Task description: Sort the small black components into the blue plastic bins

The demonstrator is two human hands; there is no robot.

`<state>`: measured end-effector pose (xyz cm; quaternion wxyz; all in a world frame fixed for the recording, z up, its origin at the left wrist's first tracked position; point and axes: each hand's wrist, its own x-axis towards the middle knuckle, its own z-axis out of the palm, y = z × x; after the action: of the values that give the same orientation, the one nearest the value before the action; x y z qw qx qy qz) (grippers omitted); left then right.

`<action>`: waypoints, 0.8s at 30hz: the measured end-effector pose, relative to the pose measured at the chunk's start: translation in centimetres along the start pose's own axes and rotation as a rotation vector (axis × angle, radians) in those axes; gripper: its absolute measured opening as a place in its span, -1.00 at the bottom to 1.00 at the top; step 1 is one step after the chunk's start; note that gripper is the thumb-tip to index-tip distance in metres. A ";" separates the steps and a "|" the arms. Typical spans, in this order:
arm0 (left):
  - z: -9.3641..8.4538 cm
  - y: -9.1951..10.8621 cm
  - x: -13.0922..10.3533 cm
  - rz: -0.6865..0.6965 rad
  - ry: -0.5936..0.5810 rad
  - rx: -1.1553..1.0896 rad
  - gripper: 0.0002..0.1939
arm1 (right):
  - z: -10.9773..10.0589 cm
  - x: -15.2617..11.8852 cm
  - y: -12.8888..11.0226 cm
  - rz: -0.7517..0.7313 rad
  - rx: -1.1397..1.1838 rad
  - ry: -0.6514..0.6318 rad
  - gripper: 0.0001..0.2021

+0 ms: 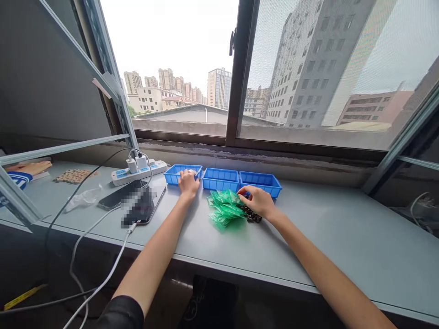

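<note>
Three blue bins stand in a row by the window: a left bin (172, 177), a middle bin (220, 179) and a right bin (265, 183). My left hand (188, 183) is at the front right of the left bin, its fingers bent over the rim; what they hold, if anything, is hidden. A pile of green plastic bags (224, 210) lies in front of the middle bin. My right hand (258, 200) touches or hovers at the pile's right edge, fingertips close together. Small dark parts (253, 216) lie partly beneath that hand.
A white power strip (139, 172) with plugs, two phones, one of them (147, 205) on a white cable, and a crumpled clear bag (84, 198) lie on the left. Small brown pieces (73, 176) sit farther left. Metal frames flank the grey table (329, 219).
</note>
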<state>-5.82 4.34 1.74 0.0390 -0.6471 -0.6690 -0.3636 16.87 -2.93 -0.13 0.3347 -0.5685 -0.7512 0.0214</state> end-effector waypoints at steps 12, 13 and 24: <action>-5.0 3.1 -5.8 0.178 0.292 -0.312 -0.81 | 0.3 0.3 -1.9 0.091 0.569 -0.010 -0.66; -5.0 3.3 -6.9 0.209 0.311 -0.342 -0.80 | 0.2 0.3 -2.5 0.116 0.719 -0.080 -0.56; -5.1 3.0 -10.5 0.710 0.054 -0.407 -0.84 | -0.5 -1.2 -6.1 0.303 1.132 -0.187 -0.48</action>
<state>-3.58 -7.52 1.26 0.0506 -0.8225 -0.3174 -0.4692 12.19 -6.25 2.22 0.5116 -0.3982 -0.5596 0.5164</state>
